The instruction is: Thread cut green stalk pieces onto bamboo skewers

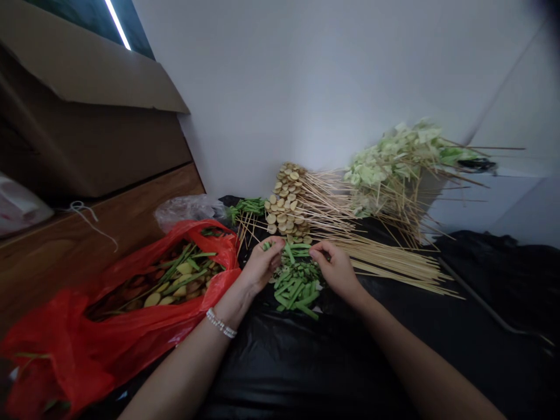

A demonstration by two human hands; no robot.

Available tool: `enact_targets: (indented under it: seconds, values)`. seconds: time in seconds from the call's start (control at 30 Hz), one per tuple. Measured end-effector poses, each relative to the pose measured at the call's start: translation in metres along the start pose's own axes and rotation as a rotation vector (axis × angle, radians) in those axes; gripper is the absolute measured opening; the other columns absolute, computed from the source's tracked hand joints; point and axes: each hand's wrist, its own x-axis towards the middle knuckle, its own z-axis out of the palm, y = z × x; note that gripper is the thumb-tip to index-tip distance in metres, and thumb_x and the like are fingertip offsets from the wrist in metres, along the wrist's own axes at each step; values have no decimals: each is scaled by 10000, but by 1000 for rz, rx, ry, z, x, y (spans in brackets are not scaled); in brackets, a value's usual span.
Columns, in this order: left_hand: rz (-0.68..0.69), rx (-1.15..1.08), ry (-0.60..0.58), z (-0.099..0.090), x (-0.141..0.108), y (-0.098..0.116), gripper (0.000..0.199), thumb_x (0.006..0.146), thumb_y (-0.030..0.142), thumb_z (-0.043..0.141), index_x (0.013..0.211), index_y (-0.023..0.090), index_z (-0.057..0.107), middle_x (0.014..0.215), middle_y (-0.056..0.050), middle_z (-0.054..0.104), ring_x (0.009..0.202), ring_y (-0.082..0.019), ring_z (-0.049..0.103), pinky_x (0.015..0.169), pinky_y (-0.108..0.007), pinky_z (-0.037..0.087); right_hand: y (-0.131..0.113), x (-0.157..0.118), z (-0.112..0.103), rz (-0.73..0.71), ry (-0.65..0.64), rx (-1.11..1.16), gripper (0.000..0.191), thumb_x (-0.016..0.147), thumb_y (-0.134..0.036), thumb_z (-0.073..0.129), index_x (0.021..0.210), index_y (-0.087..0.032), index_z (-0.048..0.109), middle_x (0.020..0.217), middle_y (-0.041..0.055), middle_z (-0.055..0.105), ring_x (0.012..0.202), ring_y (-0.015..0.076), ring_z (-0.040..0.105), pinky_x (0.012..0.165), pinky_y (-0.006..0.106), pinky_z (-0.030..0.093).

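Observation:
My left hand (263,265), with a beaded bracelet at the wrist, is closed with a bit of green bean (266,246) showing at its fingers. Across from it, my right hand (335,265) is closed in a pinch; what it holds, if anything, is too small to make out. Between and below both hands lies a pile of cut green beans (297,289). Just behind them, potato slices (286,213) are stacked on wooden skewers. A bundle of bare skewers (402,263) lies to the right of my right hand.
A red plastic bag (170,324) holding potato slices and beans stands open at left. Skewered cabbage leaves (394,157) lean at the back right. Skewered green beans (248,207) lie near a clear bag (190,211). Black plastic (315,361) covers the surface; a cardboard box (96,134) stands at left.

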Motion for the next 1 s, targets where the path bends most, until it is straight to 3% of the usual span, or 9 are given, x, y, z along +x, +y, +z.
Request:
enact_targets:
  seconds: [0.13, 0.23, 0.37, 0.47, 0.57, 0.7, 0.8, 0.87, 1.0]
  values:
    - [-182, -306, 29, -7, 5, 13, 100, 723, 213, 618, 725, 142, 548, 720, -7, 566, 517, -53, 460, 437, -156, 340, 13, 8, -7, 48, 62, 42, 210, 816, -383, 529, 781, -192, 610, 683, 6, 613, 635, 157, 535, 618, 275, 400]
    - [-252, -325, 7, -11, 6, 14, 52, 696, 169, 537, 738, 149, 561, 705, -13, 561, 557, -84, 511, 472, -178, 396, 19, 12, -11, 84, 105, 84, 242, 824, -421, 508, 818, -194, 590, 641, -4, 589, 612, 156, 527, 602, 272, 395]
    - [-178, 18, -133, -8, 2, 8, 66, 721, 203, 552, 685, 160, 586, 501, 53, 419, 381, -55, 334, 367, -165, 231, 21, 14, -14, 106, 118, 83, 276, 846, -459, 473, 790, -205, 567, 596, -24, 555, 565, 144, 496, 590, 267, 385]
    - [-121, 433, -304, -2, -5, 5, 279, 818, 342, 552, 633, 159, 650, 508, -1, 533, 446, -99, 468, 439, -204, 359, 22, 14, -15, 112, 108, 67, 302, 845, -479, 474, 749, -209, 568, 580, -27, 543, 548, 140, 485, 569, 261, 370]
    - [-115, 573, -458, 0, -7, 4, 554, 890, 544, 387, 679, 155, 721, 671, -103, 689, 660, -190, 638, 684, -301, 493, 23, 15, -15, 118, 109, 68, 305, 837, -487, 482, 757, -208, 577, 569, -31, 542, 540, 141, 490, 554, 257, 366]
    - [68, 642, -251, -8, 2, 1, 593, 875, 597, 374, 799, 135, 738, 791, -131, 723, 774, -235, 663, 805, -370, 492, 20, 14, -16, 111, 97, 28, 319, 869, -468, 448, 754, -203, 584, 564, -25, 549, 539, 142, 505, 548, 255, 367]
    - [348, 988, -91, -18, 10, -5, 373, 870, 459, 491, 903, 179, 735, 974, -106, 703, 949, -241, 621, 908, -371, 442, 17, 11, -13, 39, 44, -96, 343, 910, -428, 396, 752, -203, 601, 619, 3, 597, 615, 160, 546, 606, 269, 390]
    - [459, 1260, -81, -25, 12, -11, 275, 876, 354, 505, 908, 204, 733, 1079, -98, 672, 1055, -242, 570, 972, -374, 395, 16, 10, -11, -47, 10, -203, 332, 922, -394, 386, 764, -208, 611, 704, 26, 637, 723, 182, 571, 688, 289, 405]
    - [395, 1612, -41, -34, 12, -21, 251, 888, 286, 487, 958, 218, 718, 1189, -107, 627, 1134, -266, 509, 939, -409, 400, 18, 8, -6, -131, -27, -286, 308, 930, -358, 380, 775, -217, 606, 783, 43, 654, 798, 199, 571, 741, 307, 412]
